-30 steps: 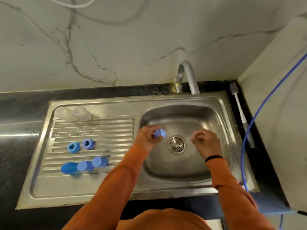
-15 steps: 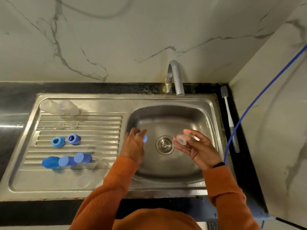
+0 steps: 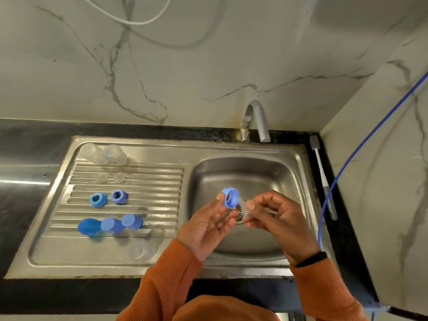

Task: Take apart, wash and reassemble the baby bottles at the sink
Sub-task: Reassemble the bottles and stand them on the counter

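blue caps (image 3: pixel 111 225) on drainboard (image 3: pixel 162 181), brush (image 3: pixel 323 179) beside sink (image 3: pixel 296 172)

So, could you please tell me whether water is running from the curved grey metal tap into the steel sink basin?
No, the curved grey metal tap shows no stream below its spout, and the steel sink basin beneath it looks undisturbed.
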`<act>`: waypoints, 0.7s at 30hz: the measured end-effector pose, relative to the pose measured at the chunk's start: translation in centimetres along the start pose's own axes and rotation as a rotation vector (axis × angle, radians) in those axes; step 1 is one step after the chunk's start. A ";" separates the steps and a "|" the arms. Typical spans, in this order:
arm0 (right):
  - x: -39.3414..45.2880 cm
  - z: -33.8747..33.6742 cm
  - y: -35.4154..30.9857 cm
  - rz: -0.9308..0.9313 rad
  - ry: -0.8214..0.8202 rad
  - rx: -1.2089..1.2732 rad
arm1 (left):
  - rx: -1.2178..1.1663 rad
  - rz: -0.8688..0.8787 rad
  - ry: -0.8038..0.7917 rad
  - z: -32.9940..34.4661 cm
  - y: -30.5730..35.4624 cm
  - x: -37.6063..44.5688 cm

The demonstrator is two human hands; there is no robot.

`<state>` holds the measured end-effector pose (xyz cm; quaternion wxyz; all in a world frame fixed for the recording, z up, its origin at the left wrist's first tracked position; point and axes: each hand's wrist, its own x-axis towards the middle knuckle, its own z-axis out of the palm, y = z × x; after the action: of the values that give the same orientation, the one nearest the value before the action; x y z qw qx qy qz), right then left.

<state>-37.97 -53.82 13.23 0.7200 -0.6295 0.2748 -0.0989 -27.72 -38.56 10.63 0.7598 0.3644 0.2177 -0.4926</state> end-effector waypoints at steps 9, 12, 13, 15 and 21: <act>-1.8 3.8 -3.7 -0.175 0.127 -0.401 | -0.124 0.033 -0.234 -1.0 1.3 -1.6; -1.8 4.8 -4.0 -0.270 0.249 -0.429 | -0.089 0.062 -0.284 -1.1 2.2 -2.0; -1.7 5.1 -4.1 -0.306 0.267 -0.423 | -0.070 0.065 -0.306 -1.1 2.4 -2.2; -1.5 5.7 -4.1 -0.377 0.277 -0.417 | -0.029 0.073 -0.341 -0.9 2.7 -2.6; -1.0 7.0 -4.0 -0.551 0.313 -0.521 | 0.003 0.114 -0.314 0.9 3.3 -4.1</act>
<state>-34.31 -48.10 17.73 0.4328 -0.8181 0.2180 -0.3096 -26.50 -36.01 15.17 0.8107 0.2958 0.0745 -0.4997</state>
